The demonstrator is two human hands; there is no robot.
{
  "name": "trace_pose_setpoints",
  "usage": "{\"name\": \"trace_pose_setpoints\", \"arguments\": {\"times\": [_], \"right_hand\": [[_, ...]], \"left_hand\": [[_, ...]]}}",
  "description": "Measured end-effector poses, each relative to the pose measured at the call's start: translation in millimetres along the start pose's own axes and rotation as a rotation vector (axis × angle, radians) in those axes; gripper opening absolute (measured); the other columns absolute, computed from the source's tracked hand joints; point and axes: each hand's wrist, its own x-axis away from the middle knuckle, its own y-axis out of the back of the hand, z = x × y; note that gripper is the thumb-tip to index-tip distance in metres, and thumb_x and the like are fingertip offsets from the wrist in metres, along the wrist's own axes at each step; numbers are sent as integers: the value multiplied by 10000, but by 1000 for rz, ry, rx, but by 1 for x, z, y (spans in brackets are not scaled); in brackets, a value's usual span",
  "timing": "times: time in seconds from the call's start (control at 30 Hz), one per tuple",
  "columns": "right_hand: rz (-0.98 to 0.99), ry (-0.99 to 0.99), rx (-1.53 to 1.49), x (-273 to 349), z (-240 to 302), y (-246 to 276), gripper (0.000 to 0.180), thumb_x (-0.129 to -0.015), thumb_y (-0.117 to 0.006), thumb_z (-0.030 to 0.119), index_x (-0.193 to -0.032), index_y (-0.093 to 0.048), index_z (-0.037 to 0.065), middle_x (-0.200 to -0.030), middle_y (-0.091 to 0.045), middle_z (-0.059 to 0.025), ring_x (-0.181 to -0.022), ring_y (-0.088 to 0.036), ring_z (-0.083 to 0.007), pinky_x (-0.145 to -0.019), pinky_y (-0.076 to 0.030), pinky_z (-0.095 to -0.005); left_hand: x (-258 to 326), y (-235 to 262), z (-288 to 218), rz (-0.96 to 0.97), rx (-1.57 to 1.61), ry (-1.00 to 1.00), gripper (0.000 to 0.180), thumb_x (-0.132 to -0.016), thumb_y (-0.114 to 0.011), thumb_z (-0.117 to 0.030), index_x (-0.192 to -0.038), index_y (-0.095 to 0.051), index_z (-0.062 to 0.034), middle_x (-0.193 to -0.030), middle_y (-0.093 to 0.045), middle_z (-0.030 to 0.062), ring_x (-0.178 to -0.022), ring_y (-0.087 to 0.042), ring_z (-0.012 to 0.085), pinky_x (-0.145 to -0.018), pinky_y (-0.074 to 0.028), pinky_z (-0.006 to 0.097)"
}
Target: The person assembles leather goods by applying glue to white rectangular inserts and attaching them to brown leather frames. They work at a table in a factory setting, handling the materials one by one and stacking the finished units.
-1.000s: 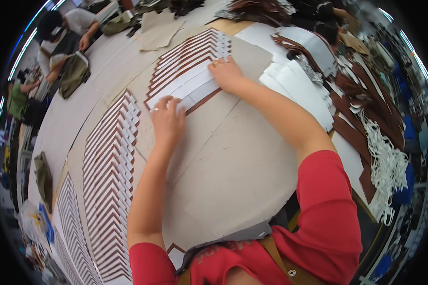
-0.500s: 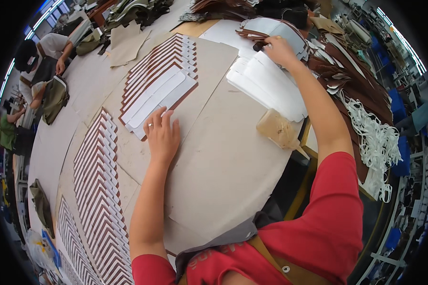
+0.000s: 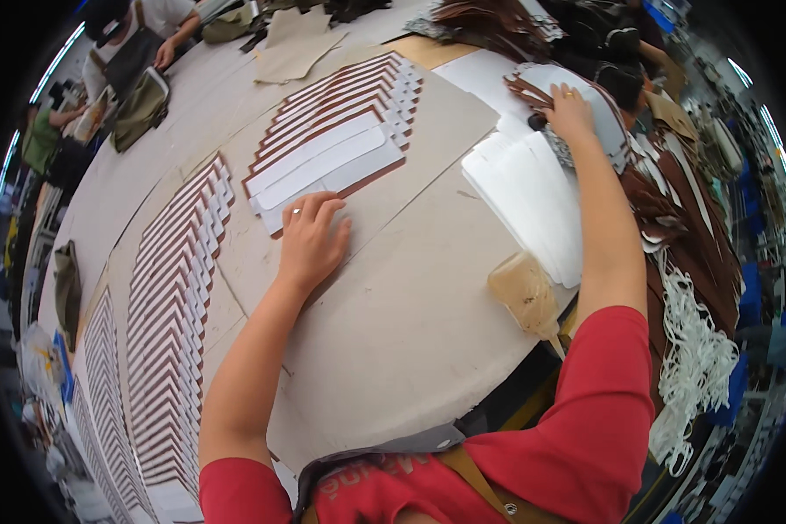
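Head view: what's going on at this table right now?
A person in red sleeves works at a beige paper-covered table. The left hand lies flat on the nearest white strip of a fanned row of brown-and-white strips. The right hand reaches far out onto a pile of brown cut pieces, beside a stack of white sheets. More fanned rows lie to the left.

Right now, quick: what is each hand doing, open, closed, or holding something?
Left hand: open, flat, fingers resting on the white strip of the nearest brown-and-white piece.
Right hand: reaching onto the pile of brown pieces; grip cannot be told.
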Motion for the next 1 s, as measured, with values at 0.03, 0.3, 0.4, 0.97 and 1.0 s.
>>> {"name": "trace_pose_setpoints", "arguments": {"times": [0.03,0.3,0.4,0.97,1.0], "right_hand": [[-27,44,12,-2,-4,-4,476,-839,-551,304,-1259,-448,104,-1327,-443,-97,-1233,-408,-274,-953,-386,-439],[-137,105,25,-8,-13,-8,388,-829,-554,242,-1156,-507,39,-1174,-551,-121,-1086,-522,-286,-855,-470,-387],[-276,85,52,-5,-15,-18,357,-819,-571,222,-1104,-518,14,-1122,-568,-129,-1065,-535,-290,-849,-474,-385],[-589,-304,-620,-10,-78,20,369,-878,-448,358,-1047,-608,71,-934,-625,-233,-928,-574,-420,-809,-448,-465],[-637,-351,-670,-7,-89,33,382,-873,-449,367,-1045,-612,67,-931,-624,-236,-930,-568,-429,-816,-442,-462]], "left_hand": [[0,1,0,1,3,5,230,-762,-622,-120,-976,-548,-81,-1075,-550,44,-1035,-489,246,-917,-320,367],[2,0,2,20,40,13,208,-772,-616,-103,-969,-550,-90,-1040,-558,42,-1010,-504,248,-907,-338,366],[1,-1,3,20,43,14,193,-775,-613,-102,-957,-551,-87,-1034,-559,42,-1008,-504,249,-902,-343,364],[2,-2,2,3,44,9,178,-759,-601,-82,-930,-552,-70,-977,-574,60,-958,-521,246,-869,-368,369],[1,-1,2,3,44,9,180,-760,-601,-83,-932,-552,-71,-977,-574,60,-958,-522,246,-868,-368,370]]}}
